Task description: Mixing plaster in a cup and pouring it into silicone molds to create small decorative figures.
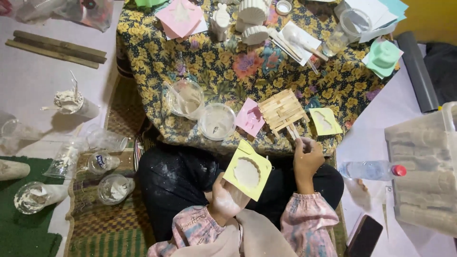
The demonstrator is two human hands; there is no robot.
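Note:
My left hand (224, 200) holds a yellow square mould (247, 170) filled with a round white plaster cast, over my lap. My right hand (307, 158) is closed on a thin wooden stick (294, 132) next to a rack of stacked wooden sticks (283, 109) at the near edge of the floral cloth (223, 71). A pink mould (250, 118) and another yellow mould (324, 121) lie either side of the rack. Two clear cups with white plaster (216, 122) (185, 98) stand left of them.
Further back on the cloth are white plaster casts (253, 19), a pink mould (181, 16), a green mould (383, 57) and a clear cup (354, 21). Plastic cups and bottles (102, 162) sit left on a woven mat. A water bottle (373, 170) and a large tub (423, 171) are right.

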